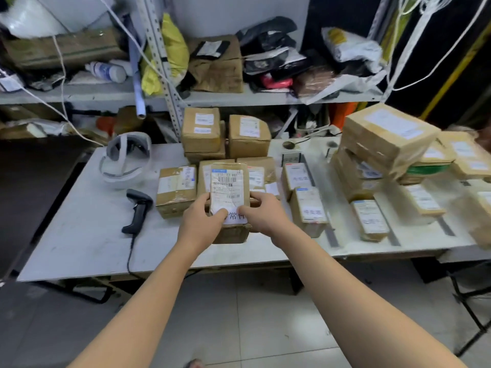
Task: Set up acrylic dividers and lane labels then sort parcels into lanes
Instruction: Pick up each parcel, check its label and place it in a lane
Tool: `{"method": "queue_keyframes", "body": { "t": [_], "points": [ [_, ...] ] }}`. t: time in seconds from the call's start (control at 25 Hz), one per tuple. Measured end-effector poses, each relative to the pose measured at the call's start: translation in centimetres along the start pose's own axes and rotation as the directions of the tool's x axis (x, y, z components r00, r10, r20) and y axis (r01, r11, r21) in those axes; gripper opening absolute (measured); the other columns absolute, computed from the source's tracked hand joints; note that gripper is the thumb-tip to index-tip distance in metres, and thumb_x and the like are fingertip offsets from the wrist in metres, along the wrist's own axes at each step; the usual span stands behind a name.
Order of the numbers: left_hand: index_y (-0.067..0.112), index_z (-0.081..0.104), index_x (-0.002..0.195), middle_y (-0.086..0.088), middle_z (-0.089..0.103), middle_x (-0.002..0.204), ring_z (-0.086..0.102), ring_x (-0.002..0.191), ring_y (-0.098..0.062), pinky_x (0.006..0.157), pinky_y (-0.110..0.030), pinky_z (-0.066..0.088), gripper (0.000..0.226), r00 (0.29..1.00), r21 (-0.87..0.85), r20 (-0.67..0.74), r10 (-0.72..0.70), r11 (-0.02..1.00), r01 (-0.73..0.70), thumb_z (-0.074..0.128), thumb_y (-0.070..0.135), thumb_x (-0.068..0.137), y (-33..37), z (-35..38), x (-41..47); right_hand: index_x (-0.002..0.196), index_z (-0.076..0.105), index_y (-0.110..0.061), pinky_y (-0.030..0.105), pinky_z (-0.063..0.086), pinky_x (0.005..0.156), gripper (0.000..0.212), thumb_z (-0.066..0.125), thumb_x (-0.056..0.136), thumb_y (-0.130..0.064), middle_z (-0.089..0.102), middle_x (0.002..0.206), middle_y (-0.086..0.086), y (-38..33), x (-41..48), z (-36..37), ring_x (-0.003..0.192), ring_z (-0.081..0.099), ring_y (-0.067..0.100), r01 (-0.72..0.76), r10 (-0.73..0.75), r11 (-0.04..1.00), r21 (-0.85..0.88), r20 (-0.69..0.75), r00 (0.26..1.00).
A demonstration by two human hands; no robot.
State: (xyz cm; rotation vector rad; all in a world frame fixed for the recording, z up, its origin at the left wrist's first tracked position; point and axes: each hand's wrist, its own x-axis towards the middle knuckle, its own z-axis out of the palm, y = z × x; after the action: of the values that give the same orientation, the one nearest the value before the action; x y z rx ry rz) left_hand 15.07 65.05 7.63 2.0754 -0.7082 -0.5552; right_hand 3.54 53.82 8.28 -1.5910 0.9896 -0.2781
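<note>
Both hands on one parcel (229, 187), mid worktop (79, 235), toward the near edge. Grip: left hand (202, 221) and right hand (263, 213) take its lower corners, fingers curled behind, thumbs on the labelled face. The parcel is tipped up toward the camera. Its lower edge sits over a white lane slip (236, 218) with printed characters, lying on a low box (233, 233). Whether they are touching or apart, cannot tell.

Progress, as judged: set-up looks done. Grey strips (333, 235) run near to far across the right half of the worktop and mark off lanes. Whether clear acrylic stands in them cannot be told. Sorting looks under way but not finished. A cluster left of and behind the held parcel looks unsorted, and a tall stack (385, 139) sits at the far right.

Counts:
- Hands: two, both on the same parcel.
- Grey strips plainly seen: three.
- Parcels lying in lanes right of the hands: two in the first lane, one in the next, one beyond. Three of them seem to carry a white slip with characters.
- Cluster: one side box (176, 191) at left, two standing boxes (202, 128) far, and at least two more partly hidden.
- Right stack: blurred, no firm count.
- One barcode scanner (138, 211) and one white headset (125, 160), both on the left of the worktop.
</note>
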Motion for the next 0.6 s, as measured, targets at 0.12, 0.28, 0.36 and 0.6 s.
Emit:
{"method": "queue_keyframes", "body": {
  "t": [0.12, 0.28, 0.36, 0.6],
  "points": [
    [0.030, 0.059, 0.132, 0.008, 0.068, 0.124, 0.063, 0.104, -0.014, 0.069, -0.024, 0.049, 0.040, 0.999, -0.001, 0.020, 0.040, 0.999, -0.040, 0.066, 0.028, 0.094, 4.3, 4.6, -1.7, 0.125, 0.069, -0.029, 0.039, 0.065, 0.079, 0.036, 0.064, 0.093, -0.014, 0.075, 0.106, -0.011, 1.2, -1.7, -6.6, 0.093, 0.073, 0.011, 0.029, -0.029, 0.999, 0.035, -0.006, 1.000],
    [0.035, 0.053, 0.137, 0.012, 0.066, 0.126, 0.064, 0.103, -0.011, 0.077, -0.032, 0.056, 0.044, 0.993, -0.003, 0.078, 0.086, 0.996, -0.086, 0.064, 0.034, 0.095, 9.6, 9.9, -3.4, 0.118, 0.072, -0.034, 0.036, 0.063, 0.085, 0.032, 0.066, 0.091, -0.018, 0.076, 0.105, -0.013, 2.3, -3.7, -14.6, 0.094, 0.073, 0.007, 0.062, -0.060, 0.998, 0.030, -0.076, 0.995],
    [0.037, 0.053, 0.137, 0.012, 0.066, 0.125, 0.064, 0.099, -0.006, 0.077, -0.032, 0.056, 0.044, 0.985, 0.000, 0.107, 0.136, 0.991, -0.137, 0.065, 0.036, 0.094, 12.2, 12.4, -3.7, 0.112, 0.075, -0.036, 0.039, 0.062, 0.086, 0.030, 0.066, 0.088, -0.020, 0.078, 0.101, -0.014, 2.7, -4.4, -18.2, 0.092, 0.074, 0.007, 0.073, -0.069, 0.997, 0.026, -0.140, 0.988],
    [0.030, 0.057, 0.135, 0.008, 0.065, 0.118, 0.062, 0.096, -0.012, 0.068, -0.025, 0.045, 0.043, 0.927, -0.043, 0.225, 0.299, 0.954, -0.297, 0.066, 0.035, 0.094, 20.4, 21.0, -3.3, 0.109, 0.077, -0.037, 0.042, 0.063, 0.085, 0.031, 0.064, 0.085, -0.023, 0.078, 0.096, -0.017, 3.8, -6.3, -28.7, 0.091, 0.074, 0.008, 0.043, -0.024, 0.998, 0.047, -0.352, 0.936]
  ]
}}
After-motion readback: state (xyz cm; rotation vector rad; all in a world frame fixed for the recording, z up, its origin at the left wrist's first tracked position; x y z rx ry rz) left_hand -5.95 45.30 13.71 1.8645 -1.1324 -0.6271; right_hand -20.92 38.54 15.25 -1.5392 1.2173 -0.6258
